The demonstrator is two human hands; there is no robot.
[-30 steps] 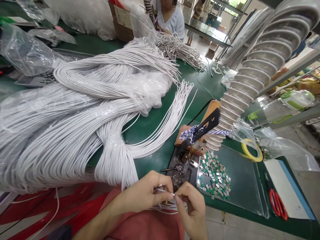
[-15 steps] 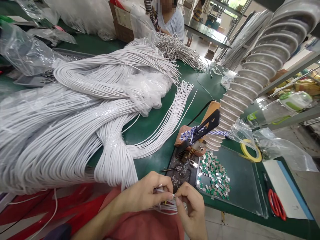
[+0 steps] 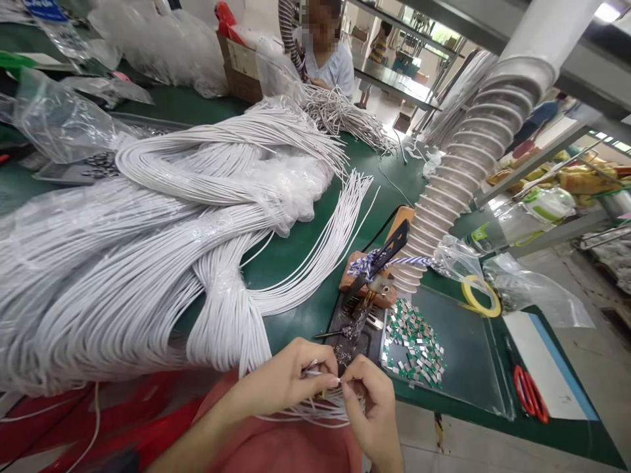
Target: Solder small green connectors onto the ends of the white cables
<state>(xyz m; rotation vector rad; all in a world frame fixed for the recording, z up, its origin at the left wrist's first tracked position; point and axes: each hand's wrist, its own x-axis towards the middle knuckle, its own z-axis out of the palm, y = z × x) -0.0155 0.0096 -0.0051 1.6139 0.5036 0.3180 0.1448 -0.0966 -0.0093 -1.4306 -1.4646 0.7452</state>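
My left hand [image 3: 300, 374] is closed around thin white cables [image 3: 315, 408], pinching one of them near its end between thumb and forefinger. Thumb to finger, my right hand [image 3: 369, 401] pinches the tip of that same cable, so the two hands nearly meet above my lap. More loose white cable ends hang beneath both hands. To the left lies a large pile of bundled white cables [image 3: 142, 276], partly wrapped in clear plastic. One bundle [image 3: 315, 256] curves over the green table beyond my hands.
Right of the cables stands a soldering setup [image 3: 369, 289] on a dark tray. Small green and silver circuit boards [image 3: 414, 345] lie on a flat tray, near yellow tape [image 3: 480, 299] and red-handled scissors [image 3: 530, 394]. A ribbed hose [image 3: 468, 157] hangs above. Another person [image 3: 325, 59] sits across the table.
The camera view has shifted slightly, so the hose and the table items sit further left. Both hands keep their pinch on the cable, almost in the same place.
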